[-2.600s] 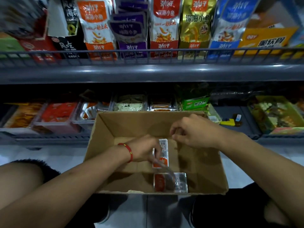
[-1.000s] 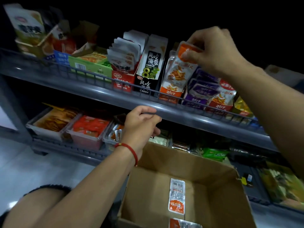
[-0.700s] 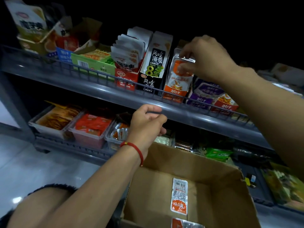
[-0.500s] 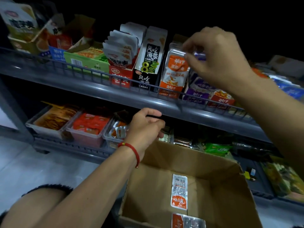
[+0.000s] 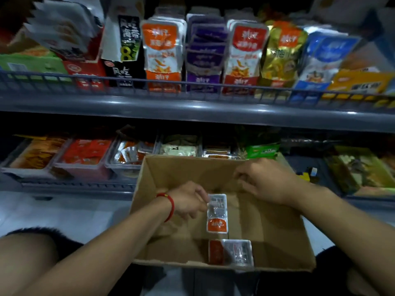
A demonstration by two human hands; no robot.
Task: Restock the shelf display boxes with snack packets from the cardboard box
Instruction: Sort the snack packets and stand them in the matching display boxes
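The open cardboard box [image 5: 147,184] sits on the floor in front of me. Two silver snack packets with orange-red ends lie on its bottom. My left hand [image 5: 188,201], with a red string on its wrist, pinches the left edge of the farther packet [image 5: 217,214]. The nearer packet [image 5: 230,252] lies against the front wall. My right hand [image 5: 263,180] hovers over the back of the box with loosely curled fingers and holds nothing. On the upper shelf stand display boxes of orange packets [image 5: 161,52], purple packets [image 5: 205,50] and red packets [image 5: 248,52].
A grey wire rail [image 5: 192,86] runs along the front of the upper shelf. The lower shelf behind the box holds clear trays [image 5: 85,154] of snacks and a green packet [image 5: 261,149]. My knees flank the box on the pale floor.
My right hand left the orange packets on the upper shelf and came down into the box. My left hand dropped from the shelf edge onto the farther packet. The view tilted down.
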